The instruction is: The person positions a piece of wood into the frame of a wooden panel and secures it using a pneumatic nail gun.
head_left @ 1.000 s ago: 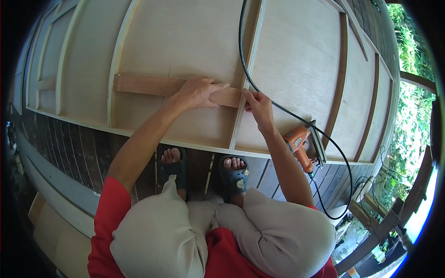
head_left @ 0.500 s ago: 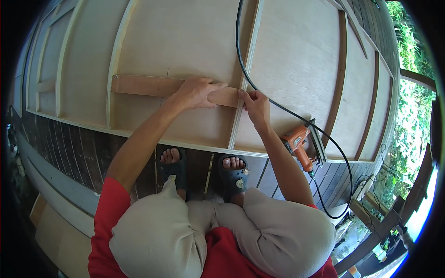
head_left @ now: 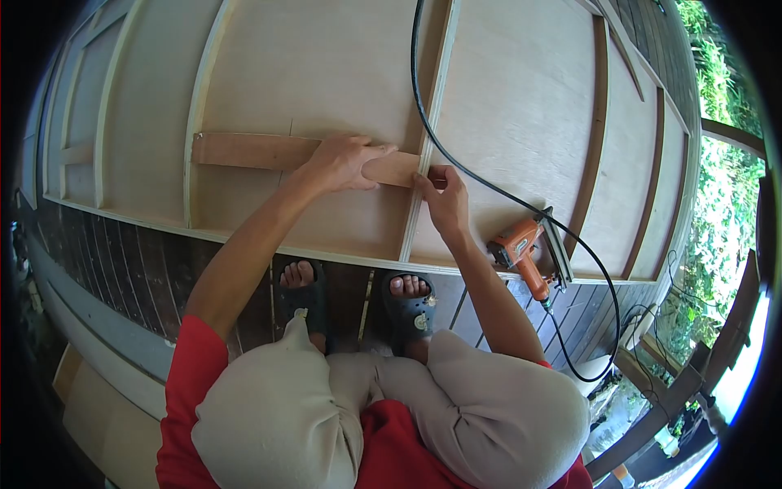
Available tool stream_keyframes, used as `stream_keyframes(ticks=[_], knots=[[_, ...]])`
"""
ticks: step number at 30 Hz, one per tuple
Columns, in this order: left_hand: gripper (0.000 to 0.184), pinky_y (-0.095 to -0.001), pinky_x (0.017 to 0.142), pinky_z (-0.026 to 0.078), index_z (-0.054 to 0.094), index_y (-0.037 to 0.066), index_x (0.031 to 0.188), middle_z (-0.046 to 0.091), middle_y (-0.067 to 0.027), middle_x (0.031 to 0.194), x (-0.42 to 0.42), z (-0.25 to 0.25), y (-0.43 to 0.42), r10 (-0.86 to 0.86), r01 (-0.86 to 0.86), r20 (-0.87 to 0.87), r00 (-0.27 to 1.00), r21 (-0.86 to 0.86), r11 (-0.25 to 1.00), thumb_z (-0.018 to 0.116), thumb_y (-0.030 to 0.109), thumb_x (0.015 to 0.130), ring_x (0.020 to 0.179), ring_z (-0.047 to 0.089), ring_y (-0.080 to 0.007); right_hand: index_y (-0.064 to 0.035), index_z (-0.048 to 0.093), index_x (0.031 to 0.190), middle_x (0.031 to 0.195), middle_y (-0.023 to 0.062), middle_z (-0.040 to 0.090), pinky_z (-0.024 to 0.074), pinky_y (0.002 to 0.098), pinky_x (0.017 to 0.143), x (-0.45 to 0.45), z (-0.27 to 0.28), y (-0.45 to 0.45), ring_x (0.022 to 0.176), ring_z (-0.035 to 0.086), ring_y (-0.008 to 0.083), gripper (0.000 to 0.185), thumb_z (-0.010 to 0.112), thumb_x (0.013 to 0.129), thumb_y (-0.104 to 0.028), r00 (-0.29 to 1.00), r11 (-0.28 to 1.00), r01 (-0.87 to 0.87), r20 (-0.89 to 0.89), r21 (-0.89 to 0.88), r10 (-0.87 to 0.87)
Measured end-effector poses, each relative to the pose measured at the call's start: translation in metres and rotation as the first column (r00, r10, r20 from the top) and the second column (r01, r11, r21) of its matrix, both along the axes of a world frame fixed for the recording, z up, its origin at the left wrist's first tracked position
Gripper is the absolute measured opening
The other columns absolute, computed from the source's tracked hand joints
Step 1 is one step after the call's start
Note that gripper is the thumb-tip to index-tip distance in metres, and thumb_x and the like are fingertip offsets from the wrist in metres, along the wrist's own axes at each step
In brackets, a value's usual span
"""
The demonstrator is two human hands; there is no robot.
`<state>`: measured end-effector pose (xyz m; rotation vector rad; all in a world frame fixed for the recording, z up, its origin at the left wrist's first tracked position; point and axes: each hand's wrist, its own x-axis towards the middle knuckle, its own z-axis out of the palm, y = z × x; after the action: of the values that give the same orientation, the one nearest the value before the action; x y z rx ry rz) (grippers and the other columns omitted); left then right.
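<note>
A flat wooden strip (head_left: 257, 151) lies across a bay of the framed plywood panel (head_left: 326, 73), between two upright battens. My left hand (head_left: 346, 163) grips the strip near its right part, with the fingers around its edges. At the strip's right end, the fingertips of my right hand (head_left: 441, 191) are pinched at the batten (head_left: 434, 106); whatever they touch there is too small to make out. An orange nail gun (head_left: 524, 254) rests on the panel's near edge, to the right of my right forearm.
A black hose (head_left: 521, 200) curves over the panel and down to the nail gun. My sandalled feet (head_left: 409, 301) stand on dark floorboards (head_left: 346, 306) by the panel's near edge. Loose thin strips (head_left: 621, 49) lie at the far right. Long pale boards (head_left: 106, 326) are at the left.
My right hand has shifted slightly left and down at the batten, its fingers now more bent. The left hand still holds the strip. The view has moved a little.
</note>
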<state>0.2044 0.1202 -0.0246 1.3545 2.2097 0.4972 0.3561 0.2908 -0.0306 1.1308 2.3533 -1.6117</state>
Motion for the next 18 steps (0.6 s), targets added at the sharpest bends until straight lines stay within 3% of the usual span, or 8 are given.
stream_keyframes(ticks=[6, 10, 12, 13, 16, 18], knots=[[0.068, -0.0409, 0.077, 0.049, 0.055, 0.021, 0.128, 0.06, -0.0103, 0.089, 0.0, 0.001, 0.0, -0.001, 0.001, 0.006, 1.0, -0.01, 1.0, 0.079, 0.032, 0.065, 0.086, 0.061, -0.0289, 0.0025, 0.059, 0.098, 0.09, 0.0148, 0.067, 0.0504, 0.0309, 0.079, 0.006, 0.001, 0.006, 0.085, 0.065, 0.021, 0.032, 0.072, 0.078, -0.018, 0.992, 0.993, -0.066, -0.118, -0.097, 0.054], [0.069, -0.0407, 0.077, 0.049, 0.055, 0.021, 0.128, 0.06, -0.0101, 0.088, -0.001, 0.001, 0.001, -0.003, 0.003, 0.002, 1.0, -0.021, 1.0, 0.079, 0.032, 0.064, 0.086, 0.061, -0.0287, 0.0026, 0.06, 0.094, 0.085, 0.0136, 0.067, 0.0507, 0.0296, 0.073, 0.002, -0.001, 0.012, 0.079, 0.065, 0.0188, 0.033, 0.072, 0.079, -0.023, 0.99, 0.993, -0.065, -0.133, -0.102, 0.052], [0.069, -0.0405, 0.077, 0.049, 0.055, 0.021, 0.128, 0.06, -0.01, 0.088, 0.0, 0.001, 0.0, -0.009, 0.009, 0.0, 1.0, -0.024, 1.0, 0.079, 0.032, 0.064, 0.086, 0.061, -0.0286, 0.0027, 0.062, 0.089, 0.078, 0.0117, 0.067, 0.0497, 0.0294, 0.066, -0.006, -0.004, 0.017, 0.072, 0.064, 0.0173, 0.037, 0.072, 0.08, -0.031, 0.999, 0.992, -0.003, 0.039, -0.126, 0.008], [0.069, -0.0403, 0.077, 0.049, 0.055, 0.02, 0.128, 0.06, -0.0098, 0.088, 0.0, 0.0, 0.0, -0.008, 0.008, -0.004, 1.0, -0.024, 1.0, 0.079, 0.031, 0.064, 0.086, 0.061, -0.0283, 0.0027, 0.064, 0.083, 0.069, 0.0098, 0.065, 0.0479, 0.0291, 0.06, -0.011, -0.004, 0.017, 0.064, 0.063, 0.0165, 0.041, 0.07, 0.081, -0.037, 0.999, 0.997, -0.007, 0.041, -0.071, 0.01], [0.068, -0.04, 0.077, 0.049, 0.056, 0.02, 0.127, 0.06, -0.0096, 0.088, 0.0, 0.002, 0.0, -0.013, 0.013, -0.015, 1.0, -0.021, 1.0, 0.079, 0.031, 0.064, 0.085, 0.061, -0.0279, 0.0028, 0.064, 0.081, 0.066, 0.0095, 0.065, 0.048, 0.0282, 0.058, -0.021, 0.002, 0.019, 0.061, 0.063, 0.0159, 0.042, 0.071, 0.08, -0.039, 0.989, 0.999, -0.011, 0.147, -0.041, 0.017], [0.068, -0.0398, 0.077, 0.049, 0.056, 0.019, 0.127, 0.06, -0.0094, 0.087, 0.0, 0.002, 0.001, -0.015, 0.015, -0.018, 1.0, -0.016, 1.0, 0.079, 0.031, 0.063, 0.085, 0.061, -0.0277, 0.0026, 0.064, 0.078, 0.065, 0.0095, 0.065, 0.048, 0.0281, 0.057, -0.021, -0.001, 0.02, 0.059, 0.062, 0.0155, 0.042, 0.071, 0.08, -0.039, 0.992, 0.997, 0.007, 0.124, -0.075, 0.002]])
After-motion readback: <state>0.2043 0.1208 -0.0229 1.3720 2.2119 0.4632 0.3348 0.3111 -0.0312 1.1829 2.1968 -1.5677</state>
